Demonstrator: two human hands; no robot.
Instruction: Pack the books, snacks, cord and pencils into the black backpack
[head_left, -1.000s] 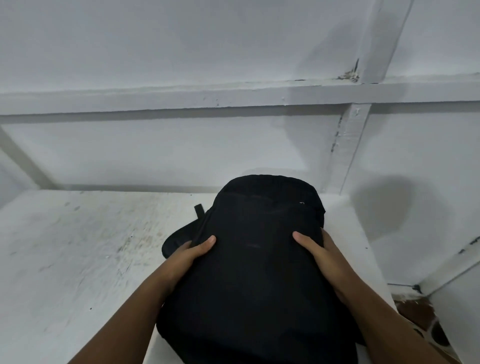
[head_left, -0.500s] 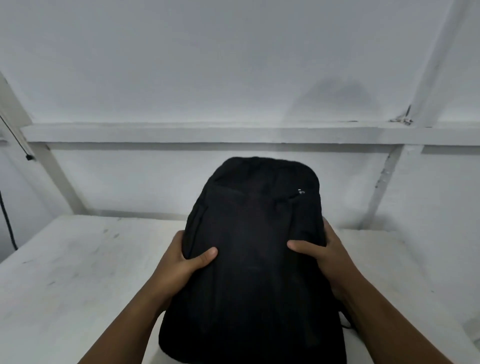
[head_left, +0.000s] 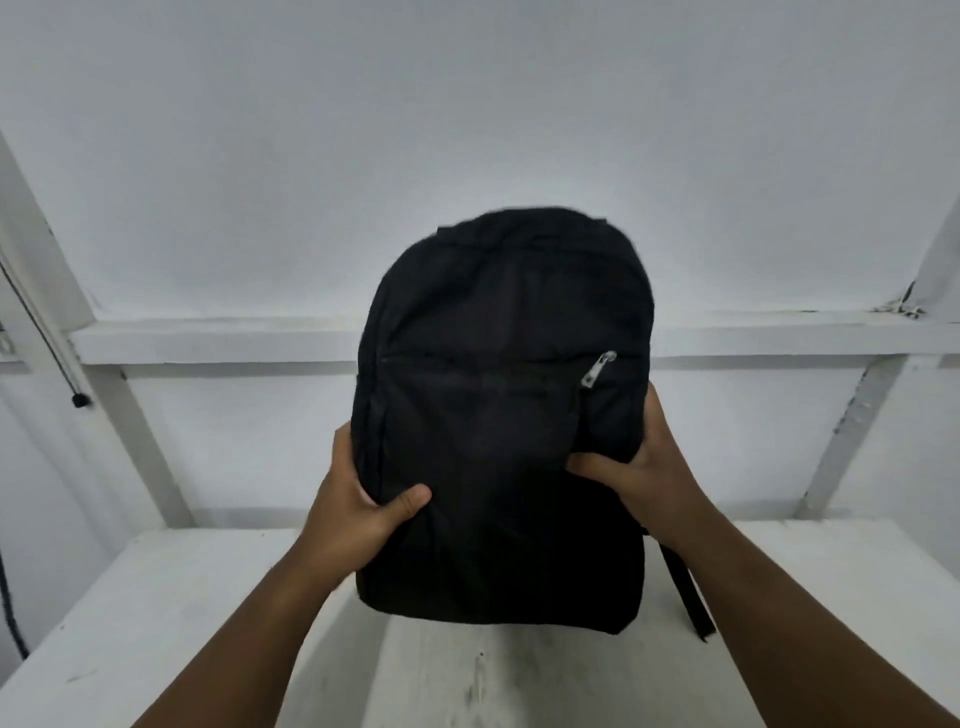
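The black backpack (head_left: 498, 415) is upright in the air above the white table (head_left: 156, 623), front pocket facing me, with its silver zipper pull (head_left: 597, 369) at the pocket's right end. My left hand (head_left: 358, 499) grips its left side, thumb pressed on the front. My right hand (head_left: 639, 467) grips its right side, thumb bunching the fabric. One strap (head_left: 688, 592) dangles at the lower right. No books, snacks, cord or pencils are in view.
A white wall with a horizontal beam (head_left: 208, 340) and slanted braces stands behind the table. A thin black cord (head_left: 47, 332) runs down the left brace, and a dark cable (head_left: 10, 608) hangs at the far left edge.
The backpack went from lying on the table to being lifted upright and clear of it. Both hands moved from resting on top to gripping its sides. The view tilted up and left.
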